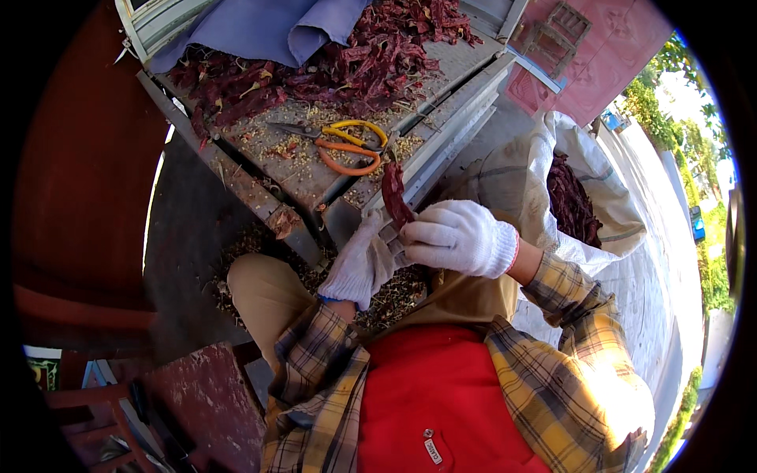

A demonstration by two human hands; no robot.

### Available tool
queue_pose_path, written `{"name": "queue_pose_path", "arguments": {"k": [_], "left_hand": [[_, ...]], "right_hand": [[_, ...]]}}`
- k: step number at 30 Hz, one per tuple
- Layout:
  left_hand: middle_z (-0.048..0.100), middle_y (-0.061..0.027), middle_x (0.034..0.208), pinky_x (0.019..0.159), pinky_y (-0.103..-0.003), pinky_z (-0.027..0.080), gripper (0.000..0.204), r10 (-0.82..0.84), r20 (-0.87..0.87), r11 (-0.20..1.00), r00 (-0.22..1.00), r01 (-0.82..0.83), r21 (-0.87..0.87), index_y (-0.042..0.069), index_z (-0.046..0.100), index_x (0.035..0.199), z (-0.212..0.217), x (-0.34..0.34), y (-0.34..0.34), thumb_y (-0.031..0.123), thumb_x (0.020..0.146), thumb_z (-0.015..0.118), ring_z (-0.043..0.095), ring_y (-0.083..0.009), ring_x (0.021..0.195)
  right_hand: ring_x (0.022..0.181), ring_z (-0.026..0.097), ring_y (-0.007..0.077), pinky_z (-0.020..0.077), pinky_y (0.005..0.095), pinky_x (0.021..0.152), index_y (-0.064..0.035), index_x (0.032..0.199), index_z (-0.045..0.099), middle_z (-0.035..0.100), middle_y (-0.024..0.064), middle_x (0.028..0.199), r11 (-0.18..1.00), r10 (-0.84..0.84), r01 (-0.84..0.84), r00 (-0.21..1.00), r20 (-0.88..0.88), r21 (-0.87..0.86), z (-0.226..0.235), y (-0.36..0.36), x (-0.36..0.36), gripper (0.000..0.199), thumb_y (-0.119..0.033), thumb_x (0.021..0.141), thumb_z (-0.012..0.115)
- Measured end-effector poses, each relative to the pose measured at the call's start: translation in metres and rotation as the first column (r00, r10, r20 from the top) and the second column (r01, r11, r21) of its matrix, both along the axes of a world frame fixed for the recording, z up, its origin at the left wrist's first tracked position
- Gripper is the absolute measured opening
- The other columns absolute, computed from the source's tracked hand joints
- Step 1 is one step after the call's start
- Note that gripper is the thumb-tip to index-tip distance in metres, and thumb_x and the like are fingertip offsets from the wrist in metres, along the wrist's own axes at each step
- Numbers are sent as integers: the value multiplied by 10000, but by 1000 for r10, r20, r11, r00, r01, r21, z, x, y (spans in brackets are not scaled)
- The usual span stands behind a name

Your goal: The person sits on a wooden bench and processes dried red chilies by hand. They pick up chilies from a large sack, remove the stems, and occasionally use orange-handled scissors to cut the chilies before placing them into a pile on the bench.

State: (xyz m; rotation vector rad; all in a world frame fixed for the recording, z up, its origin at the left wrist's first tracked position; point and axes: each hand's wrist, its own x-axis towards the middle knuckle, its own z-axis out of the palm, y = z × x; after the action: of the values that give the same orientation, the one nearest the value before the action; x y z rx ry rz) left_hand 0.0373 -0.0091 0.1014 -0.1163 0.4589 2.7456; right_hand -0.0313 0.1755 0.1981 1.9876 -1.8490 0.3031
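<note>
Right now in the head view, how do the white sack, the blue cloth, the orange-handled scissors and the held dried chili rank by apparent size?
1. white sack
2. blue cloth, partly cut off by the frame, so unsure against the sack
3. orange-handled scissors
4. dried chili, held by both gloved hands

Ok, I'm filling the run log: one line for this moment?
right hand: grips dried chilli | left hand: at its lower end | scissors: lying on tray | sack: open, chillies inside

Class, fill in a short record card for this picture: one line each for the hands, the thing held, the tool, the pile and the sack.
left hand: white glove, touching the dried red chilli's lower end
right hand: white glove, gripping the dried red chilli
scissors: orange and yellow handles, lying unheld on the work surface
chilli pile: behind the scissors, partly under a blue cloth
sack: open, on the right, chillies inside
</note>
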Motion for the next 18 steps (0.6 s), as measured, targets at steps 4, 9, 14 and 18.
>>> {"name": "queue_pose_path", "arguments": {"k": [4,9,14,18], "left_hand": [[637,-93,1086,891,-332,532,290,7,51,1000,999,-7,8,35,561,1236,9,-6,1,199,998,571,630,-206,1003],[621,-87,1036,893,-486,540,301,-20,-156,999,988,26,36,18,526,1257,-3,-1,1,131,978,513,624,-253,978],[581,-73,912,844,-531,550,150,-1,-121,996,993,-10,-88,51,541,1081,13,0,8,125,951,531,616,-245,872],[567,-61,872,832,-503,559,111,-26,-97,989,995,11,-150,54,543,1025,0,7,7,131,945,548,599,-210,825]], "right_hand": [[825,610,207,518,356,667,-113,952,638,612,41,1071,978,66,-108,972,226,177,-4,0,10,213,-156,746,669],[936,667,310,557,384,781,-60,1080,676,677,133,1075,984,-178,142,839,515,108,30,-28,-32,314,-72,769,717],[947,663,332,560,413,804,-148,1176,656,647,102,1105,812,-583,574,790,190,108,23,-74,-140,316,-148,864,604],[1023,661,337,541,459,855,-183,1198,659,661,103,1160,629,-746,688,665,33,363,15,-109,-163,338,-161,883,537]]}}
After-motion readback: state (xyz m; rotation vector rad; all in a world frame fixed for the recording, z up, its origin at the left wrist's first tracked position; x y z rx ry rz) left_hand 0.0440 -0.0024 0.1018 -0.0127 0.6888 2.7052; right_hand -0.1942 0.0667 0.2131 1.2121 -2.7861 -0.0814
